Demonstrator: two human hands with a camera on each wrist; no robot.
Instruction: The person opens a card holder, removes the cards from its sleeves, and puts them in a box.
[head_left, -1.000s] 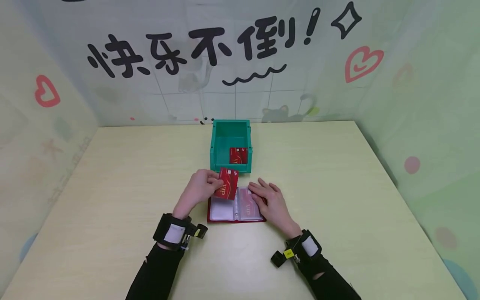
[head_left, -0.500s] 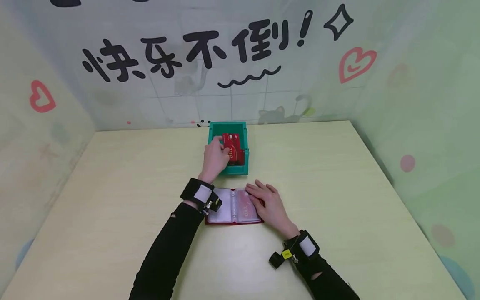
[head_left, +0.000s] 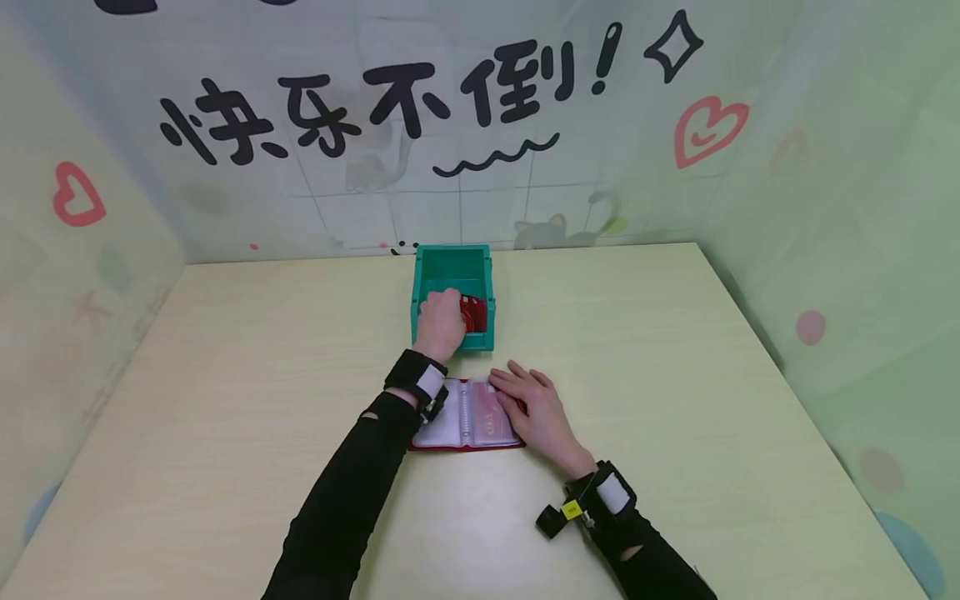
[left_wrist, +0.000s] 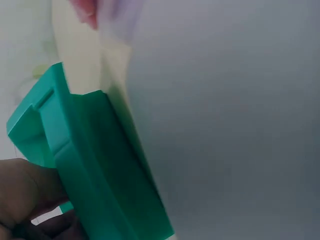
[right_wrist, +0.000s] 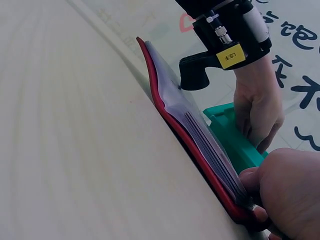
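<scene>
My left hand [head_left: 440, 323] reaches down into a green plastic bin [head_left: 490, 310] at the back of the table, its fingertips hidden inside; I cannot tell whether it holds a card. A red card [head_left: 475, 312] shows in the bin to the right of the hand. In the left wrist view the bin's wall [left_wrist: 107, 165] stands before the fingers. Nearer me lies an open red card album [head_left: 442, 425] with clear sleeves, a pinkish VIP card [head_left: 491, 421] in its right page. My right hand [head_left: 538, 410] rests on that page's right edge, fingers extended and thumb on the sleeves.
The pale wooden table [head_left: 262, 350] stretches wide on both sides. A printed backdrop [head_left: 300, 200] with black writing stands behind the bin and continues along both sides. A camera [head_left: 552, 521] is strapped to the right wrist.
My left hand has carried a red card from above the album forward into the bin and lowered there; the carried card is out of sight. My right hand has stayed on the album.
</scene>
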